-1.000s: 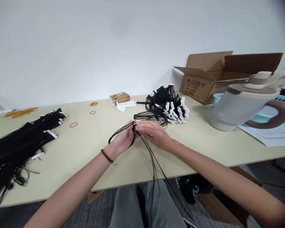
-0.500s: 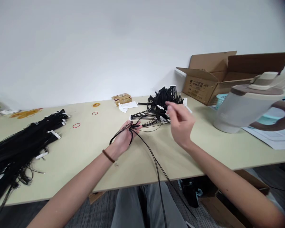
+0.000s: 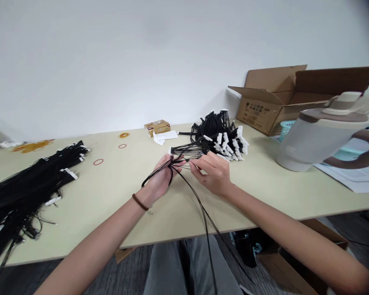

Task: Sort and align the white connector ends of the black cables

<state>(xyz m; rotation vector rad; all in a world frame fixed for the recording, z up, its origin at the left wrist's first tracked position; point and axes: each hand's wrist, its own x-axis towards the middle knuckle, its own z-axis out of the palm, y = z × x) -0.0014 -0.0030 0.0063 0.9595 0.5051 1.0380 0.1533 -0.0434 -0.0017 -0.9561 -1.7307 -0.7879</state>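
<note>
My left hand (image 3: 160, 177) is closed round a bunch of thin black cables (image 3: 203, 209) at the middle of the beige table (image 3: 110, 205); the strands trail off the front edge toward my lap. My right hand (image 3: 213, 174) sits just to the right of it, fingertips pinched on a thin black cable near the bunch. Just beyond both hands lies a pile of black cables with white connectors (image 3: 223, 137).
A long heap of black cables (image 3: 27, 180) lies at the left. Red rubber bands (image 3: 98, 162) and a small brown box (image 3: 156, 127) lie further back. At the right stand an open cardboard box (image 3: 273, 102), a white kettle (image 3: 322, 137) and papers (image 3: 350, 172).
My right hand left the bunch, reached up toward the connector pile, and has come back down beside my left hand with a cable pinched. My left hand stayed put.
</note>
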